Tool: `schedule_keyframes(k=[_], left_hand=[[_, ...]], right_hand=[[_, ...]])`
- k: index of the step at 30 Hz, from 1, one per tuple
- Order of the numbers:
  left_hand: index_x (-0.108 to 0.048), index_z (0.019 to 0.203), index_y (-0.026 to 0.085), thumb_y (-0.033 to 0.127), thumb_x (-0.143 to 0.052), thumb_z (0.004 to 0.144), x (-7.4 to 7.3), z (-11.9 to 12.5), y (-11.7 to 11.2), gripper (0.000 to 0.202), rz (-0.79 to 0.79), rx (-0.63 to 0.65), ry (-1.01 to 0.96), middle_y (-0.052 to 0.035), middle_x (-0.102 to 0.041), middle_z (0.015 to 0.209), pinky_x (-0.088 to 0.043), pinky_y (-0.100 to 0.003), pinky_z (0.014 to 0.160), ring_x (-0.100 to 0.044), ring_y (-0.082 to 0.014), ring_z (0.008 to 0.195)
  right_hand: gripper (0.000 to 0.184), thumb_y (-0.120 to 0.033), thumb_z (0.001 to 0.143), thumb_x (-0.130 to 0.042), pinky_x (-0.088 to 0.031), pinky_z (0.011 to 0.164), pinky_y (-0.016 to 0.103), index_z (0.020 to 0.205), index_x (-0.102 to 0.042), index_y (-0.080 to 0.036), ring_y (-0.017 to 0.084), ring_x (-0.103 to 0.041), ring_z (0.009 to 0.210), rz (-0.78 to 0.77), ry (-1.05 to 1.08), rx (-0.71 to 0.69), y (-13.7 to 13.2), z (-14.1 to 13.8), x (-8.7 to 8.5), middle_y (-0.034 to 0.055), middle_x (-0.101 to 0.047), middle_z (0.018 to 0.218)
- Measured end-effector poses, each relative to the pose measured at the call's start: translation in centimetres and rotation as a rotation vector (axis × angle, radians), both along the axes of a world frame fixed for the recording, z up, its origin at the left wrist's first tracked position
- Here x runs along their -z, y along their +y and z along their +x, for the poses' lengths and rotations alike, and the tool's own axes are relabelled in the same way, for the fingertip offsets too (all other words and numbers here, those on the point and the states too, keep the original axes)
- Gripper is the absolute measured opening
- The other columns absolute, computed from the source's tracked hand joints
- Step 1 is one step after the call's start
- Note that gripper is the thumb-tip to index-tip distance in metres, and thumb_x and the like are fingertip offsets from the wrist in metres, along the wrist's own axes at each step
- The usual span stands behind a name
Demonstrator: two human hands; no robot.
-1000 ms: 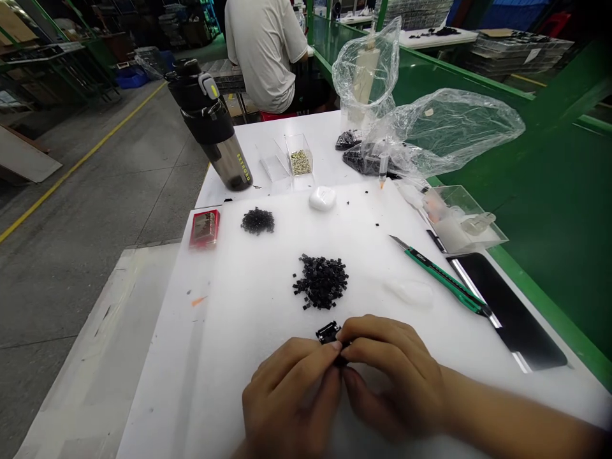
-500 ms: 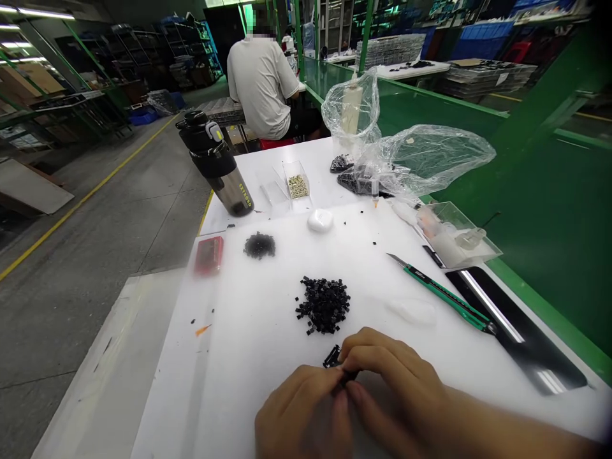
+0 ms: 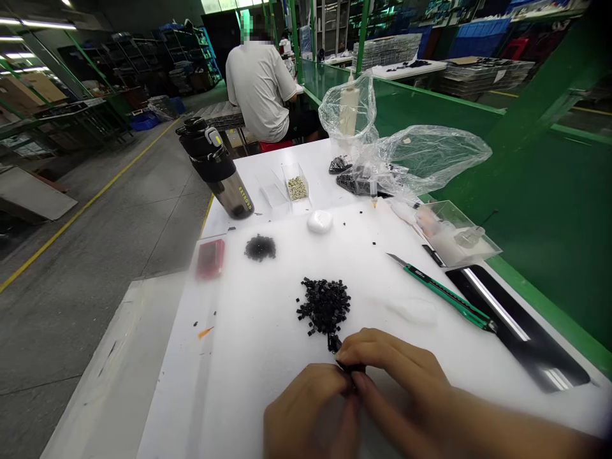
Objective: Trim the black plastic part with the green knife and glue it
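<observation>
My left hand [image 3: 308,408] and my right hand [image 3: 396,363] meet low in the middle of the view. Between their fingertips they pinch a small black part [image 3: 351,367], mostly covered by the fingers. Just beyond the fingertips, a bit of black piece [image 3: 333,342] shows against the near edge of a pile of small black square pieces [image 3: 325,305]. Whether that bit belongs to the held part I cannot tell. Both hands are closed, and the left fingers are partly blurred.
A green utility knife [image 3: 444,294] lies right of the pile, beside a dark glossy panel [image 3: 521,331]. Farther back are a white lump [image 3: 320,221], a clear box of small metallic pieces [image 3: 297,187], a bottle [image 3: 220,172] and plastic bags [image 3: 425,156]. A person [image 3: 261,89] sits beyond the table.
Both hands have shifted slightly to the right, still pinching the small black part. The black piece beyond the fingertips now reaches the pile's near edge.
</observation>
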State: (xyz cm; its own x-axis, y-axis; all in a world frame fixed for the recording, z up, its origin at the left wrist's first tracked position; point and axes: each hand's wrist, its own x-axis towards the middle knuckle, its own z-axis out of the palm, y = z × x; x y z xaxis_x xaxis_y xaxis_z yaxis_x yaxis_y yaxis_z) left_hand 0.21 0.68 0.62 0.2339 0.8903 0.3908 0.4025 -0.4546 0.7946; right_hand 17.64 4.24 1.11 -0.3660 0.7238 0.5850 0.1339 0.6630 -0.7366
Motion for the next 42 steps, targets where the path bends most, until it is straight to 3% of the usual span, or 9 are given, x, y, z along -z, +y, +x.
schedule_keyframes(k=[6, 12, 18, 23, 31, 36, 42], left_hand=[[-0.066, 0.103, 0.02, 0.0, -0.062, 0.084, 0.3, 0.2, 0.3, 0.028, 0.056, -0.016, -0.064, -0.002, -0.071, 0.092, -0.062, -0.02, 0.071, -0.071, -0.0133, 0.082], [-0.069, 0.104, 0.021, -0.002, -0.065, 0.084, 0.6, 0.1, 0.0, 0.031, 0.167, -0.134, 0.009, -0.0028, -0.072, 0.108, -0.062, -0.02, 0.082, -0.072, -0.0137, 0.093], [-0.069, 0.109, 0.02, -0.001, -0.064, 0.084, 0.4, 0.1, 0.0, 0.033, 0.17, -0.066, 0.055, -0.0034, -0.074, 0.109, -0.063, -0.02, 0.083, -0.073, -0.0148, 0.094], [-0.071, 0.103, 0.02, -0.003, -0.063, 0.084, 0.5, 1.2, -0.6, 0.03, 0.207, -0.237, 0.028, -0.0008, -0.075, 0.102, -0.061, -0.018, 0.084, -0.073, -0.0116, 0.089], [-0.069, 0.105, 0.014, -0.007, -0.063, 0.081, -0.1, 0.2, 0.1, 0.033, 0.251, -0.096, 0.084, -0.004, -0.074, 0.104, -0.061, -0.017, 0.087, -0.073, -0.0128, 0.093], [-0.069, 0.104, 0.011, -0.008, -0.062, 0.081, 0.1, 0.0, 0.0, 0.03, 0.276, -0.138, 0.098, -0.0049, -0.074, 0.104, -0.057, -0.015, 0.094, -0.071, -0.01, 0.094], [-0.069, 0.104, 0.01, -0.006, -0.061, 0.084, 0.0, 0.1, 0.1, 0.027, 0.236, -0.129, 0.039, -0.0046, -0.074, 0.103, -0.057, -0.015, 0.092, -0.071, -0.0094, 0.095]], right_hand=[[0.035, -0.001, 0.086, -0.049, -0.062, 0.073, 0.028, 0.117, -0.058, -0.015, 0.018, -0.068, 0.088, -0.043, 0.019, -0.017, 0.0, 0.2, -0.2, 0.0103, -0.067, 0.098], [0.028, -0.003, 0.089, -0.054, -0.06, 0.08, 0.028, 0.113, -0.059, -0.016, 0.016, -0.066, 0.096, -0.145, 0.04, -0.036, -0.1, 0.4, 0.6, 0.0091, -0.064, 0.105], [0.021, -0.008, 0.095, -0.052, -0.059, 0.074, 0.028, 0.111, -0.06, -0.02, 0.016, -0.065, 0.09, -0.314, 0.135, -0.062, 0.0, 0.1, 1.0, 0.0082, -0.064, 0.102], [0.021, -0.009, 0.096, -0.051, -0.058, 0.067, 0.023, 0.111, -0.061, -0.02, 0.014, -0.064, 0.086, -0.363, 0.156, -0.082, -0.2, 0.2, 1.1, 0.0076, -0.064, 0.102], [0.023, -0.01, 0.096, -0.054, -0.057, 0.069, 0.022, 0.112, -0.062, -0.024, 0.013, -0.063, 0.089, -0.464, 0.18, -0.104, -0.2, 0.3, 1.2, 0.0057, -0.062, 0.105], [0.019, -0.013, 0.098, -0.054, -0.058, 0.071, 0.025, 0.111, -0.063, -0.022, 0.01, -0.063, 0.082, -0.554, 0.263, -0.161, -0.1, 0.2, 0.8, 0.0053, -0.06, 0.106], [0.013, -0.017, 0.098, -0.057, -0.059, 0.07, 0.022, 0.107, -0.066, -0.02, 0.008, -0.064, 0.079, -0.731, 0.374, -0.214, 0.0, 0.1, 0.4, 0.0045, -0.06, 0.105]])
